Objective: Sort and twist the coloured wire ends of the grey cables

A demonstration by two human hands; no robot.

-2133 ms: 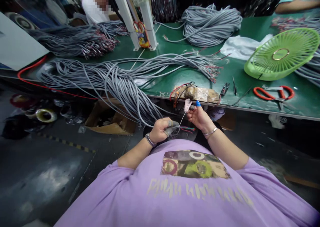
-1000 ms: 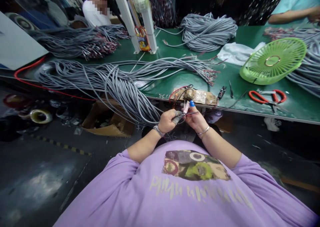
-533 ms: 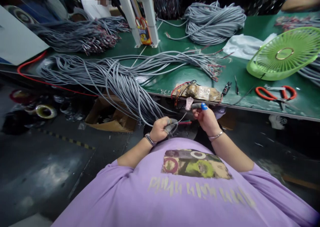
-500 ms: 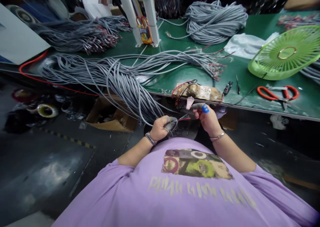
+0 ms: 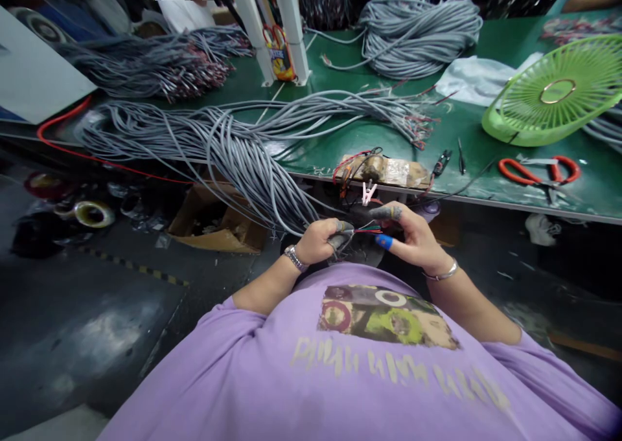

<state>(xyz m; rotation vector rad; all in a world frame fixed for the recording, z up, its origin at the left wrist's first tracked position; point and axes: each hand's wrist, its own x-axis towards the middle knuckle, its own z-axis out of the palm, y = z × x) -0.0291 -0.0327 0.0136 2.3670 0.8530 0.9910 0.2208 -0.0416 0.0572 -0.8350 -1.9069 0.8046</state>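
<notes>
The left hand (image 5: 318,241) is clamping its grip on colored wires (image 5: 368,230) before the desk (image 5: 335,72); the right hand (image 5: 418,237) is now spreading thumb from finger around their tips, apparently leaving the left alone holding them.

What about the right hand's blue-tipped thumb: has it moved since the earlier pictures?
Yes. Judged against the brown board on the green bench, the right hand's blue-tipped thumb has moved away from the board, toward the purple shirt.
</notes>
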